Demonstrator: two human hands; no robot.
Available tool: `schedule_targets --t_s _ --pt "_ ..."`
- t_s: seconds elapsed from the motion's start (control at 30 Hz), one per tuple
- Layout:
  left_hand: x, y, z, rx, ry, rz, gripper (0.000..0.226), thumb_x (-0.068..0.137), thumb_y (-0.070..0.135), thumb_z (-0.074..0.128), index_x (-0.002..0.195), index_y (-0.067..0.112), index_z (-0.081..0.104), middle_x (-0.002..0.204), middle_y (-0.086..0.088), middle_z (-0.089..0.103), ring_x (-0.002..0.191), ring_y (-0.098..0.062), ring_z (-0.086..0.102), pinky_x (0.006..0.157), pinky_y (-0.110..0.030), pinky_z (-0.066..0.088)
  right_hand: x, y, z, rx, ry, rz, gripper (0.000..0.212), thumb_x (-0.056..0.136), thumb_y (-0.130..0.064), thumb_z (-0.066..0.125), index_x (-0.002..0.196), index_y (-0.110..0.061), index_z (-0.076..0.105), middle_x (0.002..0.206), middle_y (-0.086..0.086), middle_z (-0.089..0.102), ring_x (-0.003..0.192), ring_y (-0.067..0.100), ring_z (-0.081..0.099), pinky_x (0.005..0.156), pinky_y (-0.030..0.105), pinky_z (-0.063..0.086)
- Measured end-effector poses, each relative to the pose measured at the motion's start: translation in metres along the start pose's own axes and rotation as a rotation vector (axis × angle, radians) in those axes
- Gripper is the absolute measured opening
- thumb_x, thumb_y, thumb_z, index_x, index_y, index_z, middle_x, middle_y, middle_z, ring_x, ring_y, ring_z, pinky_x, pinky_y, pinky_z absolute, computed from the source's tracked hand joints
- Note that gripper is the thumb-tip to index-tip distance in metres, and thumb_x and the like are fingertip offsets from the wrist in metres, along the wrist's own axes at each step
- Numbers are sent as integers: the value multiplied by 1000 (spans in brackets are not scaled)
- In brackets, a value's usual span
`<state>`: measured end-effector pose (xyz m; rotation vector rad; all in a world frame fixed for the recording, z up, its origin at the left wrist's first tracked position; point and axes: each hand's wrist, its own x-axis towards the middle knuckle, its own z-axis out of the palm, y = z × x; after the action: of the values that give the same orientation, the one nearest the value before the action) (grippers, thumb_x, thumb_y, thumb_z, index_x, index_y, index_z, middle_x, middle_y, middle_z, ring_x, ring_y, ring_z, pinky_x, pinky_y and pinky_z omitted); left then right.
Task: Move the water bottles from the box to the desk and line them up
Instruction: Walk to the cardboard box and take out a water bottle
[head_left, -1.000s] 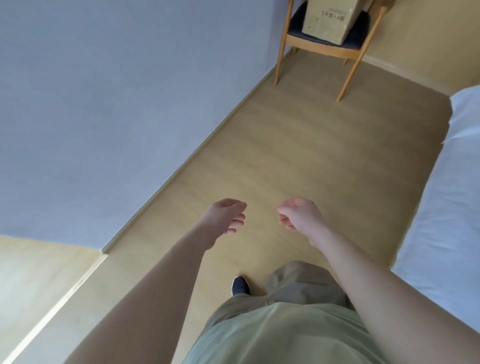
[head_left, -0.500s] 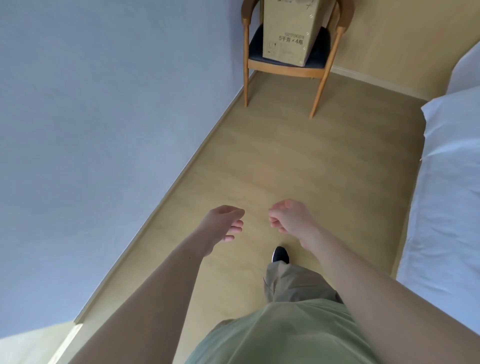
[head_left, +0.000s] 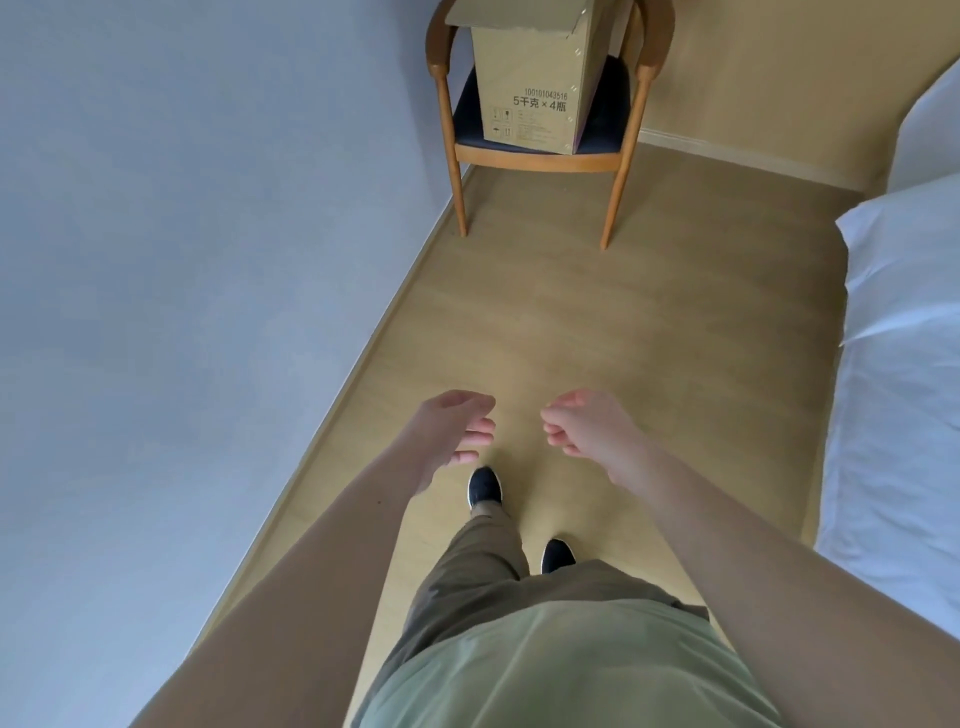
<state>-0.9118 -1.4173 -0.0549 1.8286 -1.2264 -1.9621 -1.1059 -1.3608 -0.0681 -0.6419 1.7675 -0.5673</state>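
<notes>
A cardboard box (head_left: 530, 88) stands on the dark seat of a wooden chair (head_left: 621, 171), which is placed in the far corner of the floor (head_left: 571, 312), where the grey wall (head_left: 208, 234) meets the yellow wall. The front of the box shows printed characters, and its top flap is lifted. The water bottles must be inside, but they are hidden by the cardboard, so I cannot tell how many are there. The desk is not in view.

Both arms are stretched forward over the floor, well apart from the chair. The left hand (head_left: 452, 434) has loosely curled fingers with the palm turned inward, and it holds nothing. The right hand (head_left: 587, 426) is also loosely curled and carries nothing. The hands are near each other but do not touch.

Two dark shoes (head_left: 484, 486) are on the floor, one ahead of the other, as in a step. A bed (head_left: 904, 364) with a white sheet runs along the right edge of the floor.

I judge that the person is walking to the box to take a bottle, and the hands are free for this reason. The box sits high on the seat, probably so that reaching in needs less bending.
</notes>
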Motion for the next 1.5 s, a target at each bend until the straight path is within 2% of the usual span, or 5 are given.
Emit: schedule_targets --t_s 0.13,0.77,1.1,1.2,1.5 --pt "41 31 -13 -39 -45 -18 24 100 36 64 119 22 68 103 -4 74 99 -20 74 83 -35 59 34 -25 -7 8 5 11 23 91 -19 58 112 -12 64 100 5 73 85 14 70 74 27 54" --pt "227 212 -109 63 -152 -7 23 99 37 63 116 23 69 108 -4 75 102 -18 74 97 -40 58 207 -233 -10 56 105 42 13 94 -8 55 84 -7 64 83 8 66 81 23 59 77 36 49" --pt "317 316 -89 38 -186 3 28 99 38 64 121 21 66 108 -4 73 103 -18 73 92 -38 59 300 -312 -53 131 89 17 11 86 -10 54 77 -12 59 71 0 62 76 20 54 74 35 45" --pt "344 356 -84 48 -164 8 27 99 38 64 121 21 66 110 -5 73 104 -19 73 93 -39 59 333 -341 -82 141 102 -3 7 87 -12 55 86 -12 62 77 1 65 79 20 58 75 34 47" --pt "412 472 -58 36 -112 58 23 99 38 64 118 23 67 110 -4 75 101 -15 74 93 -38 59 411 -423 -167 111 64 -82 6 84 -9 54 79 -12 58 81 8 56 79 21 51 74 36 43"
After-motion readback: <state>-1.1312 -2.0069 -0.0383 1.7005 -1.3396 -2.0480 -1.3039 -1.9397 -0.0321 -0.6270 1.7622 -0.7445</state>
